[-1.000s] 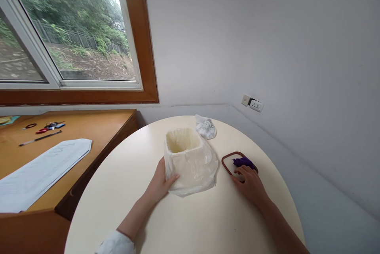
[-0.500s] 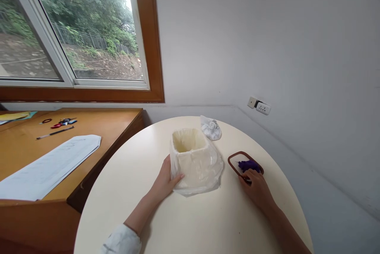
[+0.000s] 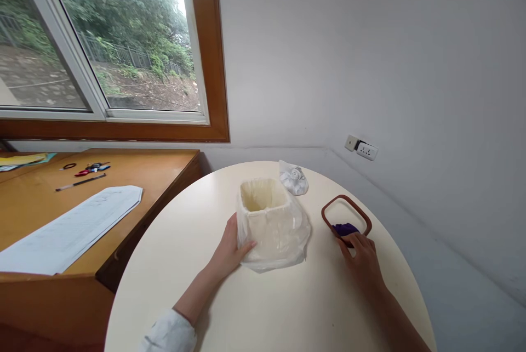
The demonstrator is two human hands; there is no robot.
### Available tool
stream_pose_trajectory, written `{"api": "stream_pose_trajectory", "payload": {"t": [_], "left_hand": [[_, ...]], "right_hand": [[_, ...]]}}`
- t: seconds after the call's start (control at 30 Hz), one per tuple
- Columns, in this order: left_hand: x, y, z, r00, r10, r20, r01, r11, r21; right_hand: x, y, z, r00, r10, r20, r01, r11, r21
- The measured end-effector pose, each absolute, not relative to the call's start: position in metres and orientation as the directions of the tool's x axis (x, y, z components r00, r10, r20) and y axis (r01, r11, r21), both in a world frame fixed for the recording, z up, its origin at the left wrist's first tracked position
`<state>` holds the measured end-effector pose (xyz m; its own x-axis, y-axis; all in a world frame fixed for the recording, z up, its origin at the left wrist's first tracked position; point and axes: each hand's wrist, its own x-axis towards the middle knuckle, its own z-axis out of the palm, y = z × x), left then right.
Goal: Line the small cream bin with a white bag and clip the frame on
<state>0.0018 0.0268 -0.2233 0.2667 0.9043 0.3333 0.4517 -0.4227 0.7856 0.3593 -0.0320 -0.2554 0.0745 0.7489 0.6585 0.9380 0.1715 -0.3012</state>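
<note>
A small cream trash bin (image 3: 263,196) stands upright on the round table, lined with a translucent white plastic bag (image 3: 298,234) folded down over its outside. My left hand (image 3: 230,245) grips the bin's near left side through the bag, thumb in front. To the right, my right hand (image 3: 361,259) pinches the near edge of a brown rounded-rectangular ring (image 3: 365,215). The ring is tilted, its far side raised off the table. A dark purple crumpled item (image 3: 345,228) shows through the ring by my fingers; its kind is unclear and part is hidden.
A knotted white plastic bag (image 3: 293,176) lies behind the bin on the cream table (image 3: 263,313). On the wooden desk (image 3: 164,165) at left are papers (image 3: 82,226), a pen (image 3: 80,182) and keys (image 3: 96,167). A wall socket (image 3: 367,150) is at right.
My right hand has tilted the brown ring up, and its far side is now higher than before. The left hand and the bin hold still; the view has shifted slightly.
</note>
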Motion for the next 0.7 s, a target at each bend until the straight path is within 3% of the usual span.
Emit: {"api": "stream_pose_trajectory", "payload": {"t": [0.23,0.47,0.7], "left_hand": [[0.002,0.024,-0.217,0.193,0.888,0.417,0.403,-0.459,0.792],[-0.003,0.023,-0.209,0.145,0.797,0.586,0.499,-0.570,0.653],[-0.005,0.014,-0.198,0.005,0.709,0.705,0.525,-0.602,0.602]], "right_hand": [[0.360,-0.031,-0.255,0.083,0.688,0.721,0.943,0.181,-0.280],[0.355,-0.034,-0.250,0.077,0.614,0.786,0.940,0.218,-0.263],[0.328,-0.046,-0.234,0.004,0.477,0.879,0.906,0.370,-0.205]]}}
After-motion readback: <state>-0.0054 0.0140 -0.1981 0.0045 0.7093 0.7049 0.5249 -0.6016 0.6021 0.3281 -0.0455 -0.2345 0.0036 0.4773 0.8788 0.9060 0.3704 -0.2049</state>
